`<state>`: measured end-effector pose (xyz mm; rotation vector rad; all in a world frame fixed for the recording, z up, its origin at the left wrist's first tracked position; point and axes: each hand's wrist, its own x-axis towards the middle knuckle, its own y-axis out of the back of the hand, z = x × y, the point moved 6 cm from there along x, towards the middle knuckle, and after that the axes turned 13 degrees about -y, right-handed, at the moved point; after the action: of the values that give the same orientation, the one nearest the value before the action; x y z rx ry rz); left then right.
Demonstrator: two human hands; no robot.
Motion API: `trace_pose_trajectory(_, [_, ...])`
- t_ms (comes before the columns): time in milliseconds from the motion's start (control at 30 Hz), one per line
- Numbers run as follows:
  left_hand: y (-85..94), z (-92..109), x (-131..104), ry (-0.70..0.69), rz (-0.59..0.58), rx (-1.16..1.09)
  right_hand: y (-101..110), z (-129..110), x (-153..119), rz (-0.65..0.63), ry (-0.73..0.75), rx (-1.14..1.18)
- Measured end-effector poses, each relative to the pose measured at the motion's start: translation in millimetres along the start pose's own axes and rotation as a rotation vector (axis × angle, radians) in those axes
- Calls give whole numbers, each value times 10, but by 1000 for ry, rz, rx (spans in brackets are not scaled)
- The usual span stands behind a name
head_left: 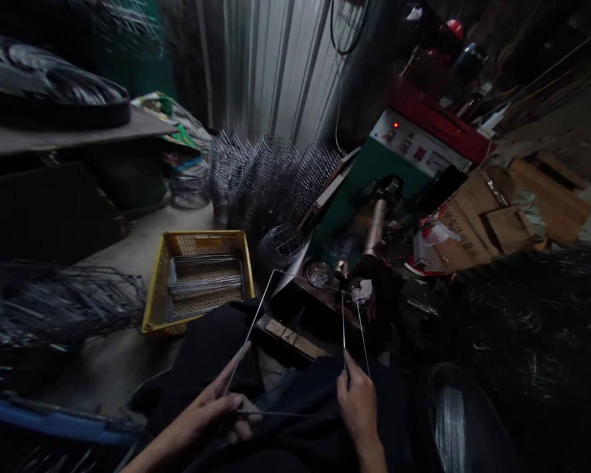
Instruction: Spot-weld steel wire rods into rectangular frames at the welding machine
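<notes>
A thin bent wire frame stretches in front of the machine, over the person's lap. Its left side runs down to my left hand, whose thumb and fingers are closed on it. Another straight wire reaches rightward from that hand, low over the dark trousers. My right hand pinches a thin metal rod that points up to the wire frame's right end near the machine's electrodes. A second thin wire slants down just right of that rod. The green welding machine has a copper-coloured arm.
A yellow crate holds straight rods. Stacked wire baskets stand behind it. Wire bundles lie at left. A cardboard box is at right; a small round dish sits by the machine.
</notes>
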<state>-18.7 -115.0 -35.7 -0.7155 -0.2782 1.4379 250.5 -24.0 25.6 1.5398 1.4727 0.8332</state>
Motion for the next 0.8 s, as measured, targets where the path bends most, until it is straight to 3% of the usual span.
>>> trace_pose_trajectory(167, [-8,15,-32,-4,0,-7,31,-1,-37,40,49,52])
trace_pose_trajectory(467, [-125,-80,-104,-10,-112,-34,-232,-786,-179,-65,291,133])
trace_pose_trajectory(567, [-194,-123,-128,6,-173,-64,-289,-946,-272,-112,373,171])
trace_pose_trajectory(667, [-208,-127,-151,4,-205,-63,-279,-887,-308,-90,365,176])
trace_pose_trajectory(800, [-123,-79,-188,-30,-191,-49,-155,-496,-248,-22,260,132])
